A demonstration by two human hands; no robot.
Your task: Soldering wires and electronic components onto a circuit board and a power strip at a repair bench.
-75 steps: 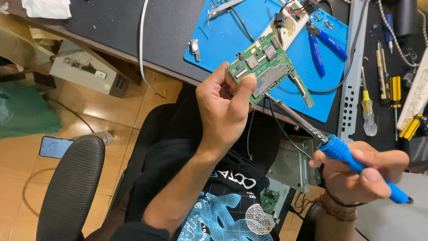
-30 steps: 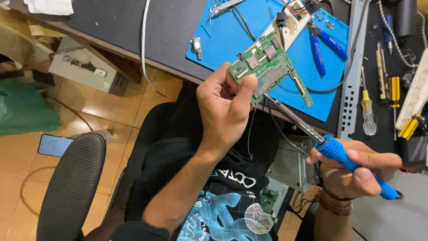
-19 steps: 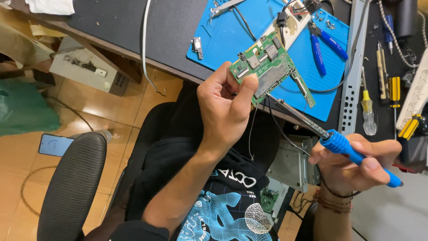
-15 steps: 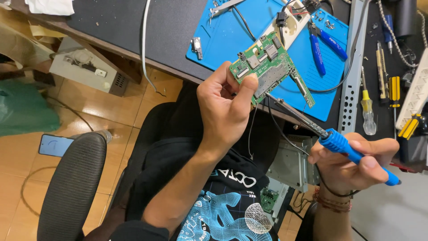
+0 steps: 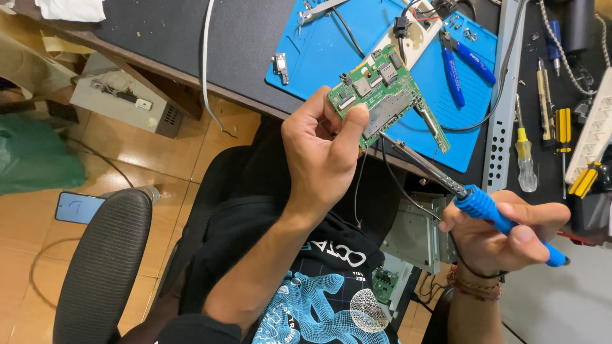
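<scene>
My left hand (image 5: 322, 150) grips a green circuit board (image 5: 381, 95) by its lower edge, holding it up above my lap near the desk edge. My right hand (image 5: 500, 232) is closed around the blue handle of a soldering iron (image 5: 484, 207). The iron's metal tip (image 5: 384, 136) touches the lower side of the board, just right of my left thumb. A thin black wire hangs down from the board.
A blue work mat (image 5: 357, 44) on the dark desk carries blue-handled pliers (image 5: 462, 60) and small parts. Screwdrivers (image 5: 526, 159) lie at the right. A phone (image 5: 78, 207) lies on the floor beside a black chair arm (image 5: 105, 267). A grey box (image 5: 121, 99) sits under the desk.
My right hand has shifted slightly with the iron, its tip staying against the board. The board and left hand have barely moved.
</scene>
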